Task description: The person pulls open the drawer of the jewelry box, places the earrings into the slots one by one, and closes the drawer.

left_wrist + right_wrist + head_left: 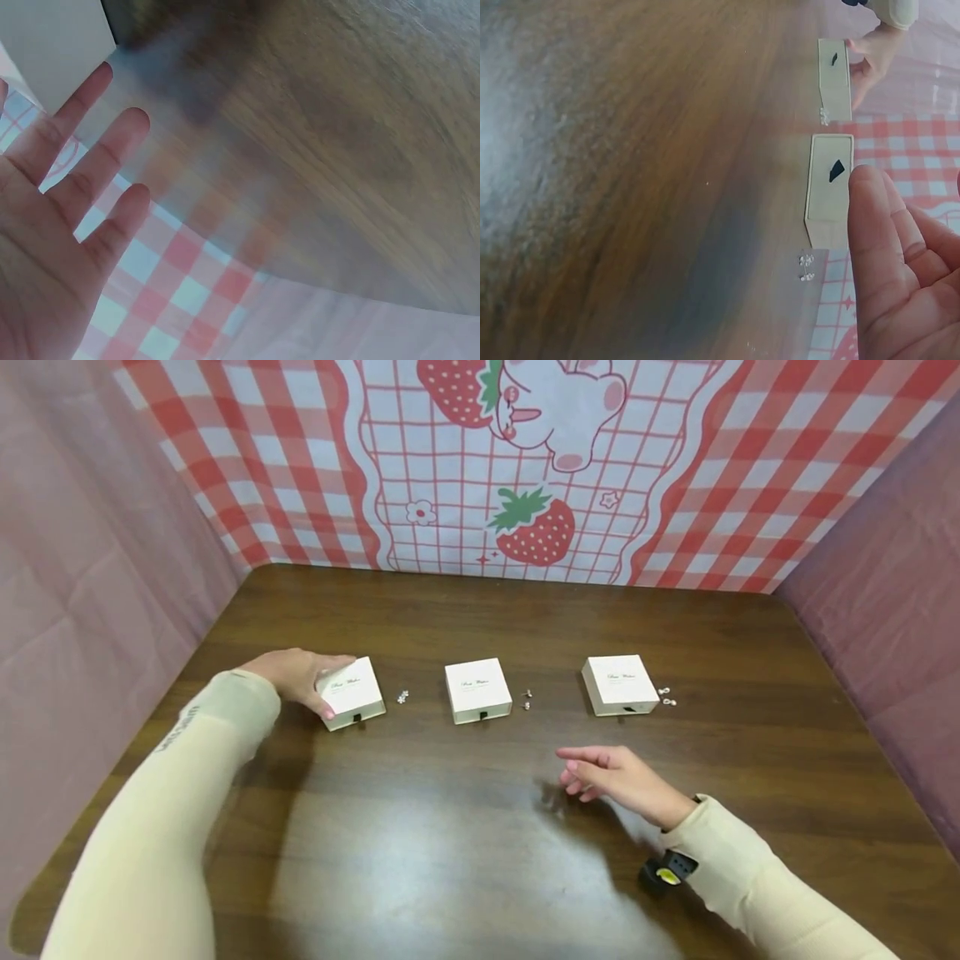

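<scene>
At the left of the head view, my left hand (298, 675) holds a small white gift box (351, 692), thumb at its front left corner and index finger along the back edge. The left wrist view shows the other fingers (124, 131) spread beside the box (60, 45). My right hand (611, 774) hovers over the table with fingers loosely bent and nothing in them; the right box (621, 683) is the closest one to it. Small shiny earrings (402, 697) lie right of the held box. A middle box (478, 689) stands with another pair of earrings (527, 699) beside it.
More small earrings (667, 697) lie right of the right box. Each box has a black pull tab (357, 718) in front. The brown wooden table (450, 827) ends at a checked strawberry cloth (465, 468); pink curtains (885, 552) hang at the sides.
</scene>
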Tool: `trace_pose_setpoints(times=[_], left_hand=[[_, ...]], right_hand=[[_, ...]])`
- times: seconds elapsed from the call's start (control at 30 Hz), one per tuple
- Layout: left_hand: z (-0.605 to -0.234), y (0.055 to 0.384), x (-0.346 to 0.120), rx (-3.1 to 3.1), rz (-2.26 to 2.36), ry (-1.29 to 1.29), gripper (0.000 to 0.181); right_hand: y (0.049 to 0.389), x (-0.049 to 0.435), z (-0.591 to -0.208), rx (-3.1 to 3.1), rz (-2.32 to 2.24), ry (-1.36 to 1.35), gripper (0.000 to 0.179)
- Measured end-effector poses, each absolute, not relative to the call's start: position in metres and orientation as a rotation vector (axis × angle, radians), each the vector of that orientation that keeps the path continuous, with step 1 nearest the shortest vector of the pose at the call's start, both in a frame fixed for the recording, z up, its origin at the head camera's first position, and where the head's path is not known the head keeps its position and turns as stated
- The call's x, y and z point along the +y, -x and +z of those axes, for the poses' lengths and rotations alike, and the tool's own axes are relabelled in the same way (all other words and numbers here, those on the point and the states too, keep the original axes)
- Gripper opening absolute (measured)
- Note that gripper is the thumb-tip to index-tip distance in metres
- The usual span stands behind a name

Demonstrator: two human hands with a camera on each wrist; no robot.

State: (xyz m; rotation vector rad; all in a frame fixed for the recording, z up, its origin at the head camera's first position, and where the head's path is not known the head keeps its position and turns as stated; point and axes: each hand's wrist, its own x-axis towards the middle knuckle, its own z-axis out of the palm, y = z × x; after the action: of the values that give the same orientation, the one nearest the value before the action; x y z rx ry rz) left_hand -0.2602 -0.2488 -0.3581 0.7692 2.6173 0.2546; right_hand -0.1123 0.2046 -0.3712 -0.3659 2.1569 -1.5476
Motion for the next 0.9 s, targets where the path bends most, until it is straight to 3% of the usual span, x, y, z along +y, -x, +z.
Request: trace_pose_setpoints(times=[0.53, 0.9], left_hand=[[-0.359, 0.254, -0.255, 2.61, 0.247, -0.739, 0.1], [-0.36, 0.248, -0.258, 2.618, 0.217, -0.674, 0.099]], right_hand=[[0.126, 0.183, -0.373, 2.172, -1.469, 0.436, 0.044], [0.145, 0.119, -0.38, 2.113, -1.678, 0.271, 0.037]])
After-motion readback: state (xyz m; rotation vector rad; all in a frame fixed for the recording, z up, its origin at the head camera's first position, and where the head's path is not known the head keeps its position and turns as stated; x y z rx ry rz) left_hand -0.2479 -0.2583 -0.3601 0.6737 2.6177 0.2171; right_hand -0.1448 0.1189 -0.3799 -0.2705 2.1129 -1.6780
